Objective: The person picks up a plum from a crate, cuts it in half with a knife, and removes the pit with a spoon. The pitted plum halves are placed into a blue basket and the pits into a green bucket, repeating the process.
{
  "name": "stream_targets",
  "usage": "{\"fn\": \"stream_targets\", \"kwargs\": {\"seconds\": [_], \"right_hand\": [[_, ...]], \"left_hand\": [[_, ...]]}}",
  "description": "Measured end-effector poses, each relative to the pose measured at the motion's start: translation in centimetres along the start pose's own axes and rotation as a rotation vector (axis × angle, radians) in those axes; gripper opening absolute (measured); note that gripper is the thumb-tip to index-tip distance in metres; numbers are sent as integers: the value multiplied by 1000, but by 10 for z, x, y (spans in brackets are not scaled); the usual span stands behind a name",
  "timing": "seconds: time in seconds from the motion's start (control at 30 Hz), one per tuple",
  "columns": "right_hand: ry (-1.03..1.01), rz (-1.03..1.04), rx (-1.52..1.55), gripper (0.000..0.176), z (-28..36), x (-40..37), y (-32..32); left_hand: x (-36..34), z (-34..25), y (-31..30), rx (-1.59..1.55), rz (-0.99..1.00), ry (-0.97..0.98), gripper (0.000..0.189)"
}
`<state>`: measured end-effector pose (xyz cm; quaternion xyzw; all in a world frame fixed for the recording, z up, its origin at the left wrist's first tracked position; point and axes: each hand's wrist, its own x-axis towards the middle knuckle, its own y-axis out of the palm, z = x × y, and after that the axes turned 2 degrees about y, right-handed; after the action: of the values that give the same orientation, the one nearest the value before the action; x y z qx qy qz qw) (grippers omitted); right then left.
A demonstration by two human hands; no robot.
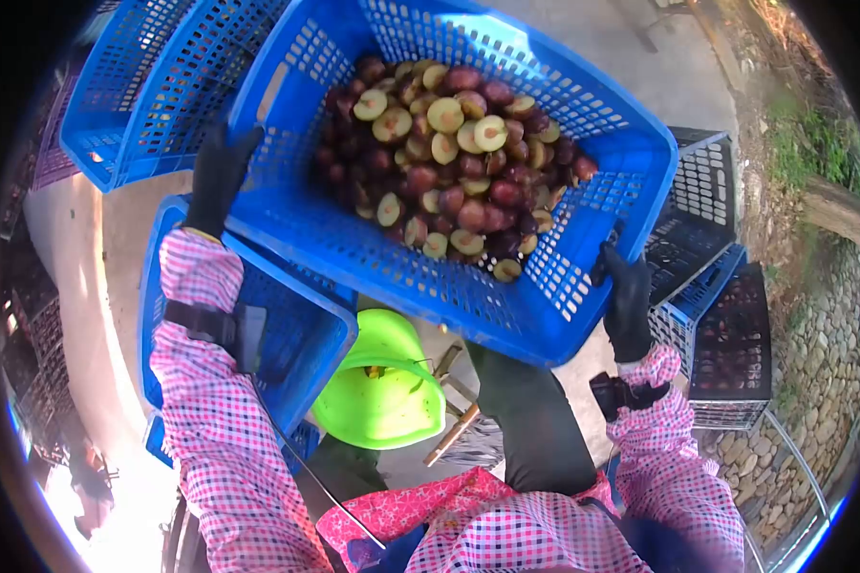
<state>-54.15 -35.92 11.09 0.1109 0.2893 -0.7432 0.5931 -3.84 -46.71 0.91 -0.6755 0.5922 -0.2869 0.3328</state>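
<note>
A blue plastic crate (420, 304) is held up in front of me, tilted. In it lies a heap of dark red plums (449, 162), many cut open to show yellow-green flesh. My left hand (222, 180), in a black glove, grips the crate's left end by the rim. The opposite end is in my right hand (629, 298), also black-gloved, with fingers curled at the slotted wall. The crate's wall hides parts of the fingers on both hands.
Below the crate stand a bright green bucket (382, 420) and another blue crate (301, 368). More blue crates (177, 91) are at the upper left. Dark crates (702, 196) stand at the right, beside stone paving (812, 382). A wooden-legged object (452, 435) is near my legs.
</note>
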Motion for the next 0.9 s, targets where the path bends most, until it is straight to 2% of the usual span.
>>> {"fn": "stream_targets", "kwargs": {"seconds": [0.03,0.1,0.17,0.27,0.33,0.37,0.43,0.47,0.6,0.67,0.73,0.77,0.8,0.83,0.87,0.9], "right_hand": [[-11,-4,-2,17,8,-4,-2],[2,-49,-32,19,15,-14,-16],[-22,-72,-93,22,21,-18,-44],[-12,-60,-111,23,61,-46,-76],[-98,20,-310,24,76,-65,-93],[-85,37,-311,24,85,-76,-91],[60,-69,-75,29,104,-104,-97],[85,-110,-60,32,118,-120,-97],[116,-86,54,42,124,-147,-123],[145,-94,67,40,124,-148,-123],[178,-207,130,39,128,-145,-109],[181,-187,128,39,127,-146,-112],[207,-215,52,38,128,-144,-121],[242,-244,-33,38,130,-141,-122],[135,-123,-18,31,139,-141,-112],[132,-104,-31,31,147,-141,-107]], "left_hand": [[-3,3,1,-6,-8,5,60],[-21,4,8,17,127,-324,62],[-29,-4,13,-25,91,-311,67],[-42,-63,1,-11,197,-366,71],[-50,-74,-12,-104,166,-295,74],[-52,-84,-25,-93,170,-313,74],[-55,-115,-53,-163,183,-310,73],[-57,-127,-63,-156,132,-271,70],[-67,-172,-114,-276,111,-347,65],[-74,-169,-123,-329,99,-268,62],[-83,-161,-121,-357,63,-304,62],[-87,-153,-119,-410,42,-292,62],[-95,-140,-117,-386,25,-211,63],[-104,-131,-116,-385,10,-224,63],[-114,-128,-115,-430,6,-278,64],[-126,-121,-112,-477,-3,-330,66]]}}
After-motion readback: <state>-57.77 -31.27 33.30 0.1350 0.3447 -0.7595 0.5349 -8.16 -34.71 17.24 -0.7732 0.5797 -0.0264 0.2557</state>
